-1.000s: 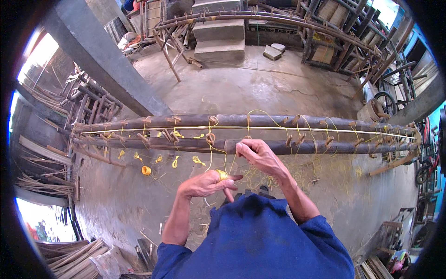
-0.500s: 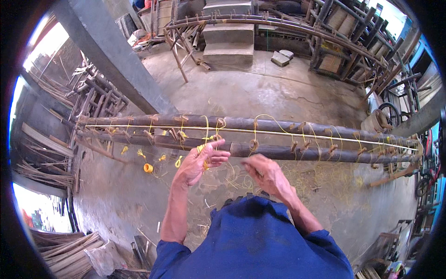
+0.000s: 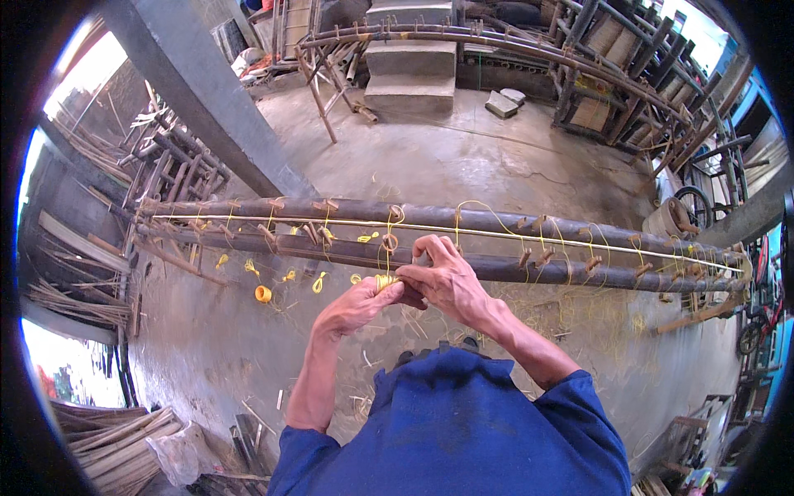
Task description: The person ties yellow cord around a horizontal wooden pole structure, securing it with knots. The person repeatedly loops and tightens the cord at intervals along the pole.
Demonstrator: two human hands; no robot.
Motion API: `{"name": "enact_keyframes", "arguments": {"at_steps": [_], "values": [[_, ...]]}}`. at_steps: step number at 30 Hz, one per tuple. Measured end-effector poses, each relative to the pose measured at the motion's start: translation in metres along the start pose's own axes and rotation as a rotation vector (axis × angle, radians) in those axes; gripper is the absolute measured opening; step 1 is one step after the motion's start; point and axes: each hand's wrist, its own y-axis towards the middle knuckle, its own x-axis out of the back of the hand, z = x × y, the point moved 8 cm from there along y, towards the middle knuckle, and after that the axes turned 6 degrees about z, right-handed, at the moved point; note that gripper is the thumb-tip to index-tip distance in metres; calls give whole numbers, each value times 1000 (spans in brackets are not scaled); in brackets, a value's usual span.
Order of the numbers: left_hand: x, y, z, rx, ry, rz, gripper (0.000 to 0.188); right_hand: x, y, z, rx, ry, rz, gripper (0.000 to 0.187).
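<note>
My left hand (image 3: pixel 357 304) is closed around a small bundle of yellow string (image 3: pixel 385 282), just on my side of the frame's near pole. My right hand (image 3: pixel 451 285) meets it, with thumb and fingers pinched at the bundle's right end; exactly what lies between those fingertips is partly hidden. A strand runs up from the bundle past a wooden peg (image 3: pixel 389 242) on the near dark pole (image 3: pixel 488 266). The far dark pole (image 3: pixel 504 221) lies parallel, and a pale thin strip (image 3: pixel 488 236) stretches lengthwise between the two.
Several small yellow string bundles (image 3: pixel 319 283) hang below the near pole, with an orange-yellow roll (image 3: pixel 263 293) near them. A slanting concrete pillar (image 3: pixel 198 99) rises beyond the frame at left. Farther back are concrete steps (image 3: pixel 409 70), stone blocks (image 3: pixel 501 104) and another pole rack (image 3: pixel 529 50).
My right hand has moved left and up to meet my left hand. My left hand has lowered slightly, and its spread fingers have closed around the yellow string bundle.
</note>
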Motion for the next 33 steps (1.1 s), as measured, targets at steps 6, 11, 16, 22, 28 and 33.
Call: {"name": "enact_keyframes", "arguments": {"at_steps": [6, 11, 16, 22, 28, 33], "values": [[-2, 0, 12, 10, -6, 148, 46, -28, -6, -15, -195, 460, 242, 32], [-10, 1, 20, -68, -74, 388, 50, -26, 0, -3, -242, 661, 339, 48], [-24, 4, 20, -86, -190, 590, 51, -27, -1, -3, -112, 555, 277, 39], [-22, 12, 9, -142, -212, 521, 52, -28, -10, -16, -214, 525, 219, 24], [19, 31, 28, -168, -306, -76, 42, -17, -17, -36, -267, 363, 49, 16], [49, 20, -26, -384, 81, -353, 74, -18, -22, -42, -312, 288, 81, 16]]}}
